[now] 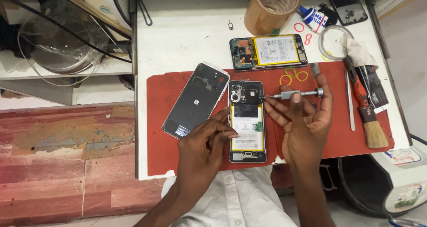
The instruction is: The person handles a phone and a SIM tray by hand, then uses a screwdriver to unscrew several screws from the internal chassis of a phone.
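White bench top (187, 40) crowds the corner of a cluttered repair nook, with a red work mat (169, 151) laid across its near edge. On the mat lies an opened smartphone (247, 122), back off, its battery and the black plate by the camera end exposed. The right hand (302, 124) is loosely curled, thumb and fingertips pinching a slim metal precision screwdriver (296, 94) held nearly level, its tip resting at the phone's upper right corner. The left hand (207, 144) is half closed around nothing, its fingertips pressing on the phone's left edge to steady it. I judge the step to be working a screw at that top plate; the next move seems to call for keeping the bit seated and the phone pinned. Just left lies the removed back cover (195, 100); above sit a second opened phone (269, 52), rubber bands (293, 77), a tape roll (271, 9) and, to the right, a brush (367, 111).
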